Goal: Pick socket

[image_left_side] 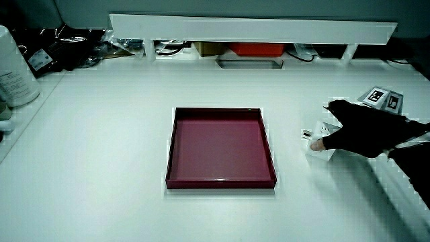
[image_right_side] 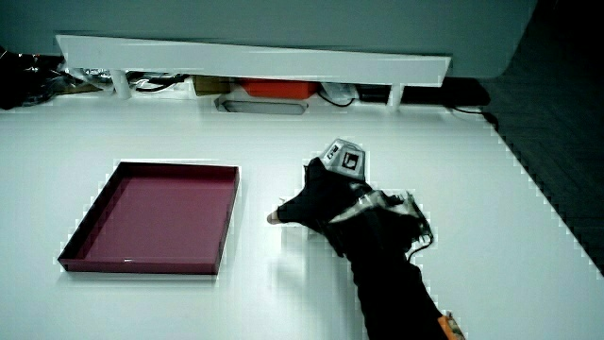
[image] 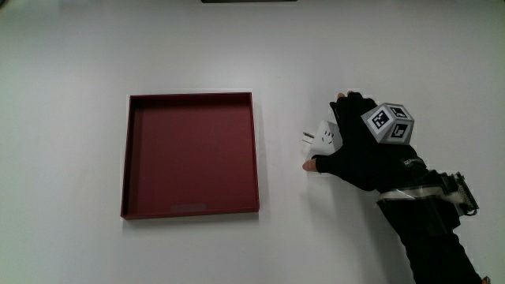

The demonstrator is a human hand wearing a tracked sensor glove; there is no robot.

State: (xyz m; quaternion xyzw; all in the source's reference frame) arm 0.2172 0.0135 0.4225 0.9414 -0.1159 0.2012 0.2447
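- No brand or readable writing shows anywhere; the only markings are the black-and-white square patterns on the cube (image: 390, 124) strapped to the back of the hand (image: 359, 150).
- The tray (image: 189, 211) has a small pale mark on its wall nearest the person, too small to read.
- The socket (image: 323, 137) is a small white block lying on the table (image: 79, 63), beside the tray with a strip of bare table between them.
- The hand lies on the socket, fingers curled over its top and the bare thumb tip (image: 309, 165) against the side nearer the person, closed around it; the socket seems to rest on the table.
- In a side view the socket (image_left_side: 323, 132) shows only partly, the hand (image_left_side: 366, 129) covering most of it; in a side view the hand (image_right_side: 326, 198) hides it almost wholly.
- The tray is square, dark red and shallow, with nothing in it.
- The forearm (image: 430, 233) runs from the hand toward the person, in a black sleeve with a strap at the wrist.
- In both side views a low white partition (image_left_side: 252, 28) stands at the table's edge farthest from the person, with cables and a red object (image_left_side: 256, 48) under it.
- In a side view a pale container (image_left_side: 15, 70) stands at the table's edge, well apart from the tray; its label cannot be read.
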